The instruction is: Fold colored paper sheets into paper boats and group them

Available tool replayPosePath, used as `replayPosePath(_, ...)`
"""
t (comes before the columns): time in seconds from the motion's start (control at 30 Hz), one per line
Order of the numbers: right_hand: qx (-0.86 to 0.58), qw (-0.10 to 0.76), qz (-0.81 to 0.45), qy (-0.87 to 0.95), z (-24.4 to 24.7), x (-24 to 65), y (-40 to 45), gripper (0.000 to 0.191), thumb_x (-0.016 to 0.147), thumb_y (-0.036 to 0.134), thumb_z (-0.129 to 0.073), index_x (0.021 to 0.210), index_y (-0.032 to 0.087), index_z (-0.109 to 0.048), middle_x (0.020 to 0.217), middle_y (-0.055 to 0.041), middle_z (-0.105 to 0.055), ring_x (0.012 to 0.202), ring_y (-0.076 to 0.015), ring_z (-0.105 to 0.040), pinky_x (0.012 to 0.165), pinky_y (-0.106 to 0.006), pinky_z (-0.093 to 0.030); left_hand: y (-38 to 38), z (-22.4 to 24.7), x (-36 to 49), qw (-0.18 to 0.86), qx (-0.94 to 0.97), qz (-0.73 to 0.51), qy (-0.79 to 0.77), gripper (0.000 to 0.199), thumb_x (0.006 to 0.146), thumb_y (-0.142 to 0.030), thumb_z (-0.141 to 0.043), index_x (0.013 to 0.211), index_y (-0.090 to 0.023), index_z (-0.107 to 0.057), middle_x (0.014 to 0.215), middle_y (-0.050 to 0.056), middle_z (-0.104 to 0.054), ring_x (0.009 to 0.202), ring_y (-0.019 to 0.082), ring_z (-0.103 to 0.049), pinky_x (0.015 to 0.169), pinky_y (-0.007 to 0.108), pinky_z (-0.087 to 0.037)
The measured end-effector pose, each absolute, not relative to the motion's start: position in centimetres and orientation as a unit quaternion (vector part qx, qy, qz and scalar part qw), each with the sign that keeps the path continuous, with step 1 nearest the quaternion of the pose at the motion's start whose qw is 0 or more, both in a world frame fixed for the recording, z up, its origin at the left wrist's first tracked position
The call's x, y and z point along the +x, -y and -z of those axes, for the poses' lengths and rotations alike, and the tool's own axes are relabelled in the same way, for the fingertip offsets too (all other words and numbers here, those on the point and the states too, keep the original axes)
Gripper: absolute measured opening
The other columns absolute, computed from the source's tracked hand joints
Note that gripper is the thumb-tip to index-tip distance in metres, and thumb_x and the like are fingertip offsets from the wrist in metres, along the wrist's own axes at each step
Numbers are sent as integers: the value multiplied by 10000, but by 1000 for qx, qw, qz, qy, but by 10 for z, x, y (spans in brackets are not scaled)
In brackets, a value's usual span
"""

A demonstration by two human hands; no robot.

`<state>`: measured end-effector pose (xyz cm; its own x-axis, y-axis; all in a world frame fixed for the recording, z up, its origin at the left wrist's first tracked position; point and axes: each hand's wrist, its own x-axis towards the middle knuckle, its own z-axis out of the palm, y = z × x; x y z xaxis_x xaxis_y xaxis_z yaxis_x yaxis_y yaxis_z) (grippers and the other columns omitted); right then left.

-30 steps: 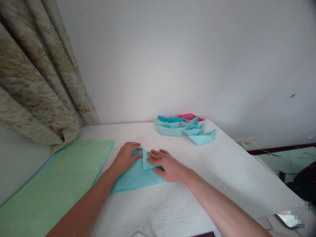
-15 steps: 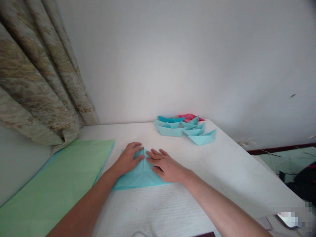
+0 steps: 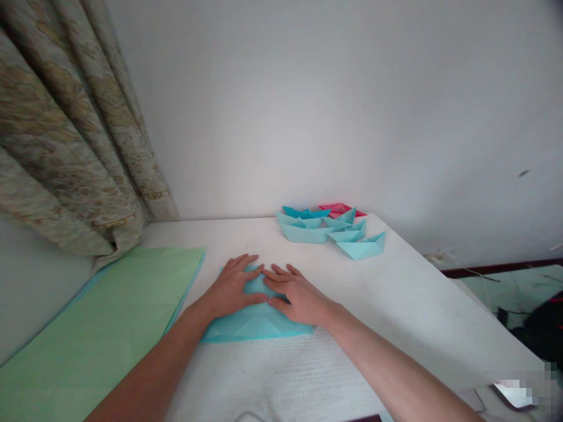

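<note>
1. Fingertips (image 3: 248, 259) of both hands spread wide and released: no clench, no pinch, nothing grasped, the fingers simply laid out flat.
2. Left hand (image 3: 233, 288) pressed palm-down on a folded sheet of light-blue origami paper (image 3: 257, 327), its thumb stretched toward the other hand and its fingers pointing away from the person.
3. Right hand (image 3: 297, 297) also flat on the sheet, angled inward, its fingers just beside the left thumb; the two hands close to touching at the centre of the fold.
4. Folded sheet lying flat under both palms on a white table (image 3: 409, 310), its long lower edge nearest the person and its creases showing below the hands.
5. Green paper sheets (image 3: 97, 328) stacked at the table's left side, a blue edge showing beneath them, near the folded sheet but not touching it.
6. Folded paper boats (image 3: 323, 231) in light blue and teal, clustered at the table's far corner with one red paper boat (image 3: 338, 208) behind them, well apart from the hands.
7. Patterned curtain (image 3: 74, 129) hanging at far left against a white wall (image 3: 308, 105); a dark object (image 3: 543, 325) low at right, too blurred to name.
</note>
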<state>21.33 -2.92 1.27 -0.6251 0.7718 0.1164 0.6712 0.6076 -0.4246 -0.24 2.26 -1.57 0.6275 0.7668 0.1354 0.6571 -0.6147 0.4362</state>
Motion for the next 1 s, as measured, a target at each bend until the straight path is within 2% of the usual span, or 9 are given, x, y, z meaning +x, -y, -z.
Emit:
replayPosePath(0.1,-416,135,-174,882,-13,214,29,496,884,283,-498,1367,207,-414,1463,-65,-341,1372,-248,-242,1110,-488,-157,-20,9,-4,182,881,-95,-426,832,672,-701,-559,1389,-321,-374,1527,98,-219,1382,379,-152,1064,619,-74)
replayPosePath(0.27,-425,123,-176,879,-15,215,28,508,865,303,-521,1357,214,-429,1448,-55,-370,1369,-246,-250,1109,-498,-153,-17,0,-6,186,884,-21,-429,935,651,-766,-496,1437,-336,-230,1550,70,-55,1403,352,-6,1056,638,-7)
replayPosePath(0.47,-429,137,-165,878,-17,214,29,447,875,280,-496,1320,233,-477,1408,-40,-436,1348,-240,-300,1098,-491,-187,-13,-2,-4,191,885,-4,-424,938,652,-768,-490,1439,-334,-219,1542,73,6,1394,347,56,1047,647,10)
replayPosePath(0.6,-431,143,-164,876,-18,215,28,379,881,254,-483,1254,266,-544,1362,-12,-496,1330,-246,-334,1083,-496,-211,-12,-6,-3,214,881,-18,-422,906,639,-735,-549,1410,-326,-306,1542,67,-24,1391,358,44,1047,646,19)
replayPosePath(0.73,-440,143,-163,872,-17,215,27,337,879,251,-491,1200,282,-589,1316,2,-544,1312,-254,-363,1070,-495,-231,-14,-11,-4,252,869,-42,-423,678,650,-706,-576,1232,-359,-558,1537,47,-74,1401,337,5,1055,629,24)
replayPosePath(0.8,-441,140,-160,872,-18,215,27,345,873,251,-502,1207,284,-584,1320,3,-542,1312,-255,-363,1068,-493,-233,-14,-13,-4,270,865,-50,-420,583,646,-688,-601,1136,-372,-630,1534,34,-92,1401,336,5,1046,636,49)
replayPosePath(1.0,-428,137,-154,880,-19,213,31,383,872,249,-495,1252,265,-540,1383,-8,-474,1334,-254,-321,1078,-498,-205,-13,-13,-3,290,869,-58,-396,450,657,-653,-625,1024,-401,-680,1527,2,-133,1405,323,-1,1042,626,96)
